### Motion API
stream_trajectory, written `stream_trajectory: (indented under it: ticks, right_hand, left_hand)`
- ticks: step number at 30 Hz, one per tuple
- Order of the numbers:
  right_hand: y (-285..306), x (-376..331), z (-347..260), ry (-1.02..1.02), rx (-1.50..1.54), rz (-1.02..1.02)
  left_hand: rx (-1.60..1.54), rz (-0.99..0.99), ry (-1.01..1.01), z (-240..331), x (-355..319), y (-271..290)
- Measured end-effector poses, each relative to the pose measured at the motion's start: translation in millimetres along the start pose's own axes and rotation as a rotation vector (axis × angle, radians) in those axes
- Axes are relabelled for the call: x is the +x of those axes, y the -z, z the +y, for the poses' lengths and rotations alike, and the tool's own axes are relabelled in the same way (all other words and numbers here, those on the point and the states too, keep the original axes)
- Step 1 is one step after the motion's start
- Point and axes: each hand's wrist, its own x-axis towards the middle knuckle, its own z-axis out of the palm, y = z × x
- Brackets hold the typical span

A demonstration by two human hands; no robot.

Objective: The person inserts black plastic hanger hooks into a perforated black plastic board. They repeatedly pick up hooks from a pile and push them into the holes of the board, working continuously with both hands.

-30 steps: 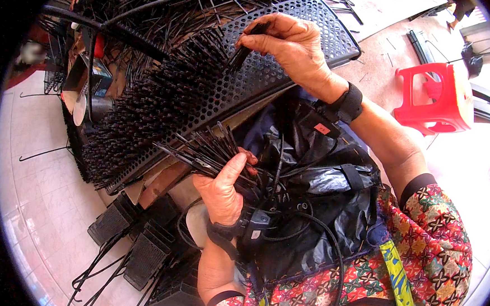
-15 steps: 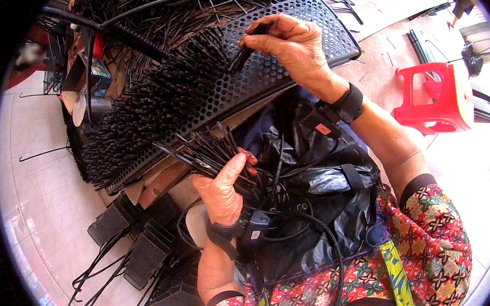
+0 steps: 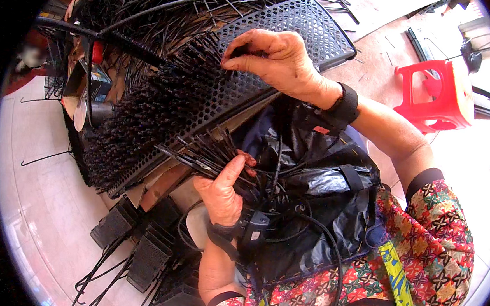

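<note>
Here the perforated panel (image 3: 273, 59), a flat black rectangle with rounded corners and a regular grid of small holes, lies tilted across the person's lap, its long axis running from the lower left of the view to the upper right. Its lower-left two thirds bristle with thin black rods (image 3: 146, 119) standing in the holes, a dense brush-like field; the upper-right end shows bare holes.

The right hand (image 3: 279, 59) rests over the boundary between filled and bare panel, fingers curled and pinched together at the fingertips (image 3: 231, 59) on a single dark rod, whose tip meets the panel surface; the rod itself is largely hidden by the fingers.

The left hand (image 3: 220, 193) is closed in a loose fist around a bundle of rods (image 3: 200, 153), thumb pressed along it. The bundle fans out toward the upper left, its free ends just beside the lower edge of the panel. Both wrists carry black straps.

A glossy, crumpled black plastic sheet (image 3: 321, 186) covers the lap, crossed by thin black cables. Below the left hand, several small black perforated boxes (image 3: 149, 254) with wire hooks lie on the pale tiled floor (image 3: 39, 213). A red plastic stool (image 3: 434, 91) stands well apart at upper right. The sleeve (image 3: 436, 232) bears a multicoloured floral print.
</note>
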Motion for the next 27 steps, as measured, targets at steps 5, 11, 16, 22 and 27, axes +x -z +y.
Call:
stream_trajectory:
  ticks: [5,11,16,22,27]
  right_hand:
    - [5.8,8.5,0.6,0.115,-0.131,-0.14]
    - [10.4,20.0,-5.7,0.095,-0.169,-0.205]
    - [10.6,21.5,-4.3,0.174,-0.281,-0.195]
    - [-2.6,21.0,-10.5,0.212,-0.315,-0.211]
    - [-13.1,28.3,-11.5,0.284,-0.393,-0.302]
  left_hand:
    - [0.006,0.005,-0.001,0.3,1.8,-0.9]
    - [-0.005,0.017,-0.011,2.1,0.6,1.2]
    - [-0.021,0.026,-0.005,0.0,4.0,3.4]
    - [-0.026,0.004,-0.008,-0.8,4.2,5.0]
    - [-0.037,0.017,0.034,1.2,3.9,5.5]
